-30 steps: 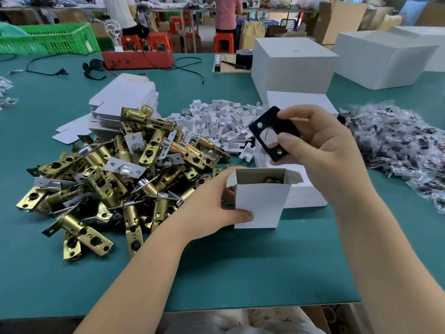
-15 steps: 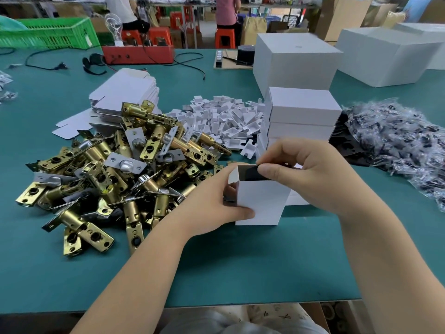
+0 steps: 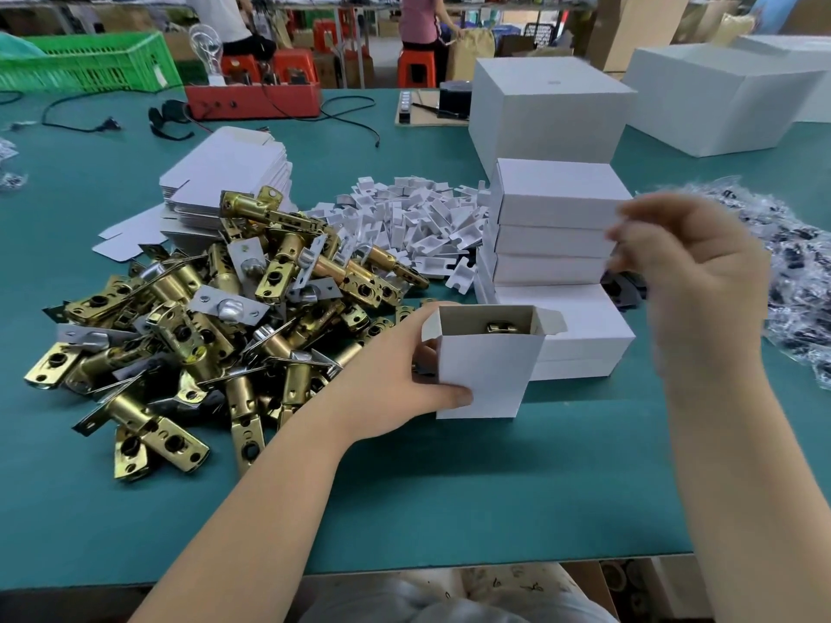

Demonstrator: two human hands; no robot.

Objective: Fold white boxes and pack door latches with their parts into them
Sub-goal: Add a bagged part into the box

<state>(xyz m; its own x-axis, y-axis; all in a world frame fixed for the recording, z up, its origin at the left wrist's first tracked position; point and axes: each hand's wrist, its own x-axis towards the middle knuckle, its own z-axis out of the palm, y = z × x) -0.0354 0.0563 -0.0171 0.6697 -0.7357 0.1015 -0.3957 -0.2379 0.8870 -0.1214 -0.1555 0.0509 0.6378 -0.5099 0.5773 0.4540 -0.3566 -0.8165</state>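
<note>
White box (image 3: pixel 483 375) unmarked, left hand (image 3: pixel 395 379) gripping

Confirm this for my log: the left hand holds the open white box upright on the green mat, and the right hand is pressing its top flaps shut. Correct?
Not quite. The left hand does hold the open white box upright on the green mat, but the right hand is raised clear of it, to the right, touching nothing. The head view shows the flaps open.

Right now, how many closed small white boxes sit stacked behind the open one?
5, possibly more hidden: three piled on top, two beneath them.
</note>
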